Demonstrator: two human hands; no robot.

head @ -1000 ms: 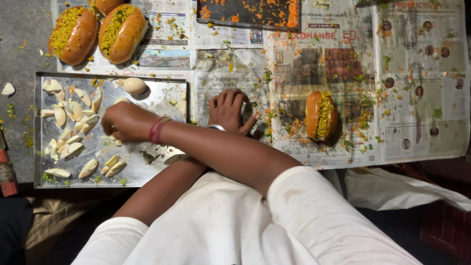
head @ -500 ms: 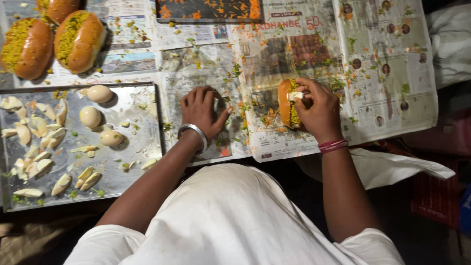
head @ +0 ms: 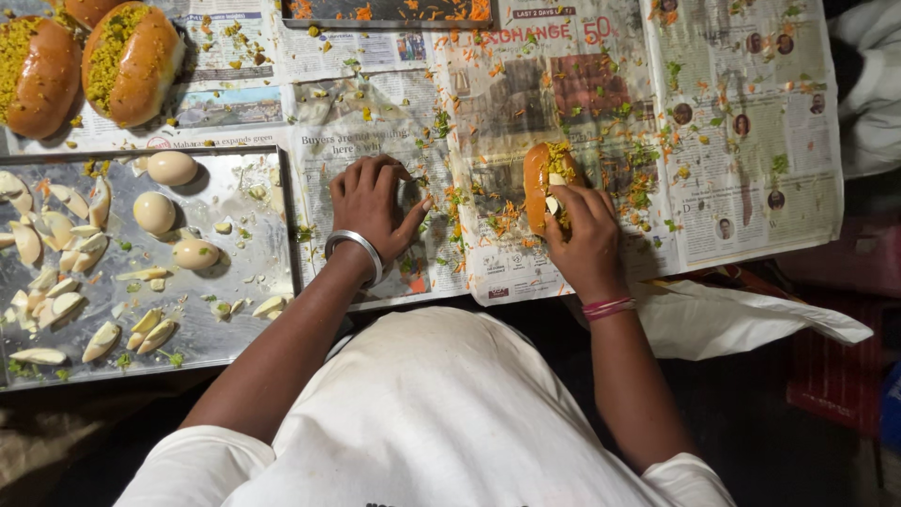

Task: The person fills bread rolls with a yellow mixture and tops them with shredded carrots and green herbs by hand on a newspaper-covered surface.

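While the right hand [head: 587, 235] pinches egg slices into the split bun [head: 544, 188] on the littered newspaper [head: 751, 188], overfilling may spill them; the left hand [head: 371, 202] rests spread flat beside the steel tray [head: 253, 319].

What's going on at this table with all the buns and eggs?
A person is filling a split bun on spread newspaper. The right hand presses egg pieces into it, while the left hand rests flat on the paper. A steel tray of peeled eggs and egg slices sits at the left, with two filled buns above it.
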